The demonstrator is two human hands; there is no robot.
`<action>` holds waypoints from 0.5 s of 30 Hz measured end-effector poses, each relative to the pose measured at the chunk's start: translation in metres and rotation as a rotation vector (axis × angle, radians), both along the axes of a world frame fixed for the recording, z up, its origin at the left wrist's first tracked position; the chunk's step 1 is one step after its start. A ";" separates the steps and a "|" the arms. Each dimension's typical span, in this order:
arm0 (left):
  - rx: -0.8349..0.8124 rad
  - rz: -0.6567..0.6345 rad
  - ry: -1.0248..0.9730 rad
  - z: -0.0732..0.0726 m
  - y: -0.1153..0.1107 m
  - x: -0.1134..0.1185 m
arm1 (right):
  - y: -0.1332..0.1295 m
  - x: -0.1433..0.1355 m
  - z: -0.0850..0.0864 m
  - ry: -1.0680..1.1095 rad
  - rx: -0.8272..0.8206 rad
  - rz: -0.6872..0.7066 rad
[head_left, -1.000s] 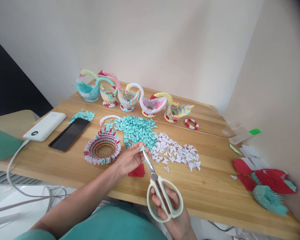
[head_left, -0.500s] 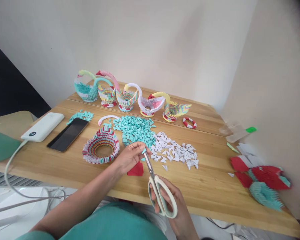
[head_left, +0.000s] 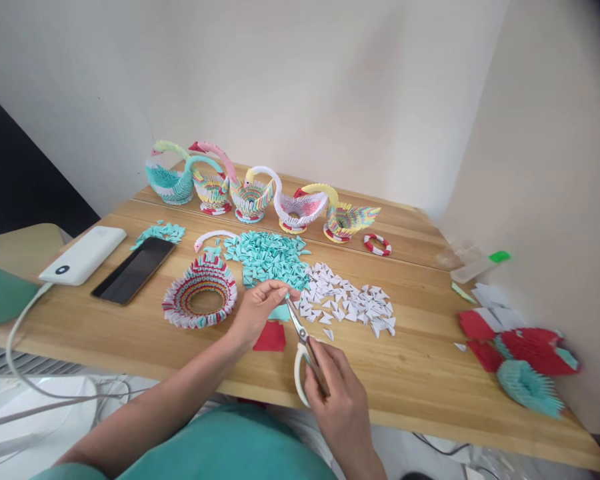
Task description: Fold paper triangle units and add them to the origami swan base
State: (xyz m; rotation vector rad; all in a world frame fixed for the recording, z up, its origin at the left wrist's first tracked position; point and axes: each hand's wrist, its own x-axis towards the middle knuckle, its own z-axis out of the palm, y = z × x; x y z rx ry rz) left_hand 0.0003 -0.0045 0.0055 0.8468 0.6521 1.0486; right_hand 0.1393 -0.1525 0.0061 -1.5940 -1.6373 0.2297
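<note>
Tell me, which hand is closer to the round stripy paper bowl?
Left. The left hand sits just right of the paper bowl, not touching it. The right hand, gripping the scissors, is farther off, nearer the table edge.

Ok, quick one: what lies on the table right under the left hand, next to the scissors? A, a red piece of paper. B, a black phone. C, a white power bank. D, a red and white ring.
A: the red piece of paper lies flat on the table just below the left hand, beside the scissors that the right hand holds.
</note>
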 end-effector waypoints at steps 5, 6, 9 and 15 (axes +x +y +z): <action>-0.036 0.031 -0.055 0.001 0.000 0.001 | 0.004 0.001 -0.003 -0.132 0.067 -0.044; -0.058 0.025 -0.087 0.002 -0.001 0.001 | 0.005 0.001 -0.002 -0.112 0.068 -0.042; -0.112 -0.004 -0.166 0.005 -0.001 0.001 | 0.005 -0.001 0.000 0.041 0.034 -0.007; -0.087 0.020 -0.137 0.008 -0.001 0.001 | 0.007 -0.003 0.001 0.644 -0.236 -0.003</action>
